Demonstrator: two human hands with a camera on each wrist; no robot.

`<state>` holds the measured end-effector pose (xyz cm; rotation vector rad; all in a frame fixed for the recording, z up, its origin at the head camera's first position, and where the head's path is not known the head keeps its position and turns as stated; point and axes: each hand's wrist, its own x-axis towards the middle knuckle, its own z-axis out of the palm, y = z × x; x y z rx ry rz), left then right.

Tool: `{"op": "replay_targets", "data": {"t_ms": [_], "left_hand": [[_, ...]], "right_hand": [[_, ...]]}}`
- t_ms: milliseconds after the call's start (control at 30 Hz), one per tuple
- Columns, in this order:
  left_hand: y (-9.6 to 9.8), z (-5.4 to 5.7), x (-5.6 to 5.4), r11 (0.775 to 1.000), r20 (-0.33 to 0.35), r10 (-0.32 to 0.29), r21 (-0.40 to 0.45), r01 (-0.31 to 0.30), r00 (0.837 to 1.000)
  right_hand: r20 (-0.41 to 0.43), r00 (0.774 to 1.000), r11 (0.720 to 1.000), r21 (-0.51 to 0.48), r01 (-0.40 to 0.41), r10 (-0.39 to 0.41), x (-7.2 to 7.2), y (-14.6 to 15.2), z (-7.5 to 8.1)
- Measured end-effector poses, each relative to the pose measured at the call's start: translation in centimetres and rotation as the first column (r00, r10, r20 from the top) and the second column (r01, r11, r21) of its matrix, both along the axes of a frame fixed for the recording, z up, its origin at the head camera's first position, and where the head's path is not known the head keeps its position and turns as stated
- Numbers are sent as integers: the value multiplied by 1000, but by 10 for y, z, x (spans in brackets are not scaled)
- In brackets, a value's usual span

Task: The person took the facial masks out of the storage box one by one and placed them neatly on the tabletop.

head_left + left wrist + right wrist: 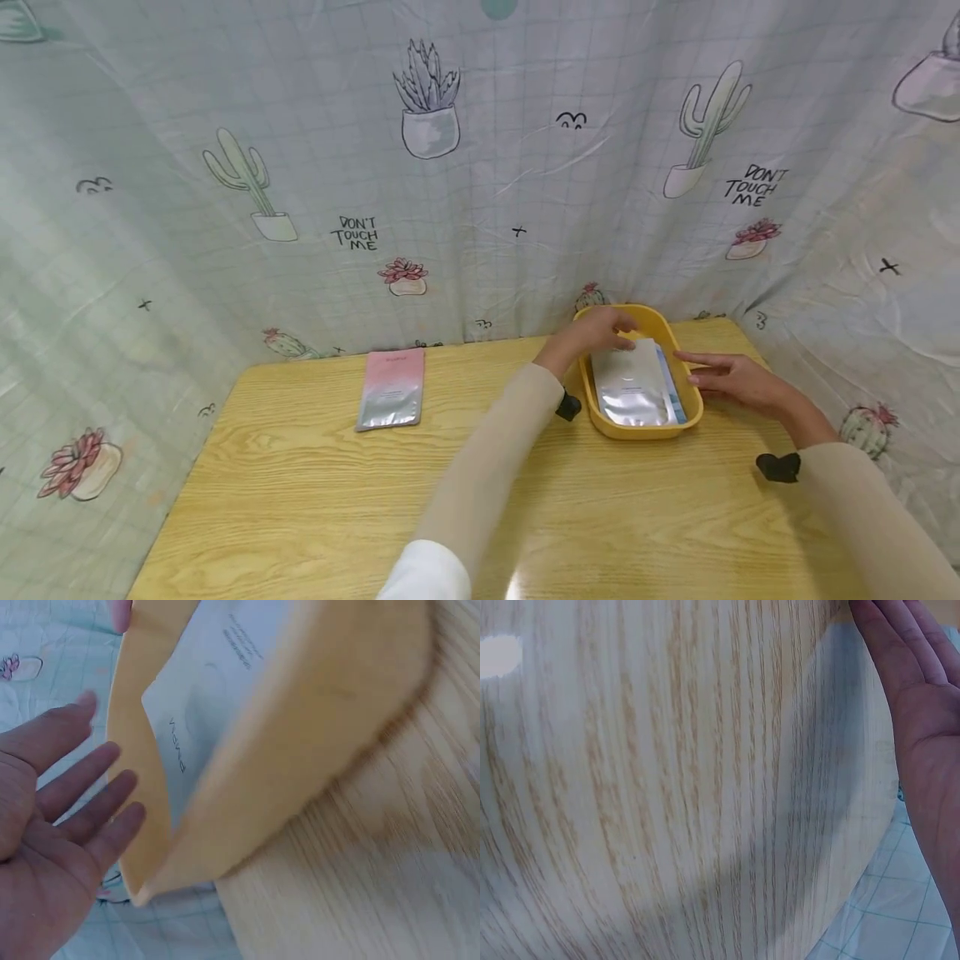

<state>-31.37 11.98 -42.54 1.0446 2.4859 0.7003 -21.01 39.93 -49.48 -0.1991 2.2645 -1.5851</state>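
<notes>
A yellow plastic basket (633, 432) stands toward the back right of the table. Inside it lies a white and silver foil packet (632, 383), over a blue packet (677, 396) whose edge shows at the right. My left hand (600, 327) reaches over the basket's far left side with loose fingers. In the left wrist view that hand (56, 840) appears palm visible, fingers spread and holding nothing, beside the basket's end. At the basket's right wall my right hand (738, 383) has its fingers extended, the fingertips at the rim. The right wrist view shows this hand (922, 712) with straight fingers.
A pink and silver foil packet (392, 389) lies flat at the back left of the wooden table (322, 500). A cactus-printed curtain (480, 183) hangs behind the table and along its sides, close to the basket.
</notes>
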Motion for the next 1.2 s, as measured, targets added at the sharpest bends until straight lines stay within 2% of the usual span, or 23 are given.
{"op": "replay_targets", "data": {"t_ms": [133, 233, 367, 467, 600, 700, 933, 1067, 1200], "left_hand": [[8, 0, -1, 999, 58, 42, -34, -40, 997], [13, -2, -4, 997, 63, 51, -65, -47, 997], [19, -11, -10, 994, 45, 56, -92, -51, 997], [21, -20, -12, 992, 47, 96, -89, -92, 994], [23, -24, -9, 986, 50, 165, -46, -163, 985], [28, -24, -7, 981, 46, 192, 5, -192, 980], [29, -25, -5, 979, 6, 194, 67, -194, 981], [28, -24, -3, 970, 31, 220, 104, -222, 975], [25, -20, -4, 964, 60, 194, 172, -202, 979]], "right_hand": [[3, 1000, 1000, -6, -4, 4, 0, 0, 0], [11, 1000, 1000, -17, 3, -3, 1, 1, 1], [11, 1000, 1000, -17, 1, 0, 2, 0, 2], [7, 1000, 1000, -9, -12, 12, 1, -1, 3], [7, 1000, 1000, -4, -20, 20, 1, -1, 4], [15, 1000, 1000, -3, -5, 5, 1, 1, 4], [23, 1000, 999, -37, 0, 1, 3, -1, 5], [27, 1000, 998, -63, -1, 3, 4, -1, 5], [23, 1000, 998, -66, -11, 13, 2, 1, 2]]}}
